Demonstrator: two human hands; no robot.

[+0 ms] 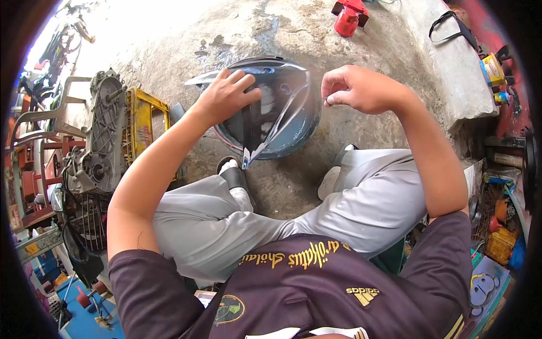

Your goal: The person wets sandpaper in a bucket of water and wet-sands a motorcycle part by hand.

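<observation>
1. Two bare hands, one round basin and one panel make up the middle of the scene; the glossy dark panel with silver-white edging (261, 116) lies across the round grey-blue basin holding water (312, 125), on the rough, stained concrete floor (361, 62), beyond the feet.
2. The panel is roughly triangular, with two tapered tips in view; one points left, the other points near and slightly left; its long silver-white edge runs slantwise from far right to near left; I cannot tell which of its sides is the longest.
3. The left hand (231, 93) is over the left part of the panel, its fingers parted and bent; whether it grips the edge cannot be told.
4. The right hand (341, 90) hangs just right of the basin, apart from the panel, fingers curled loosely and thumb close to them; whether anything small is pinched there cannot be told.
5. Two feet in dark open sandals stand near the basin, the left sandal (232, 176) clearer to see; two grey, creased, smooth-cloth trouser legs (367, 198) spread behind them.
6. To the left are one ribbed, cast grey metal casing (106, 141) and one yellow slatted plastic crate (134, 121); far right of centre lies one bright red, blocky object (347, 22).
</observation>
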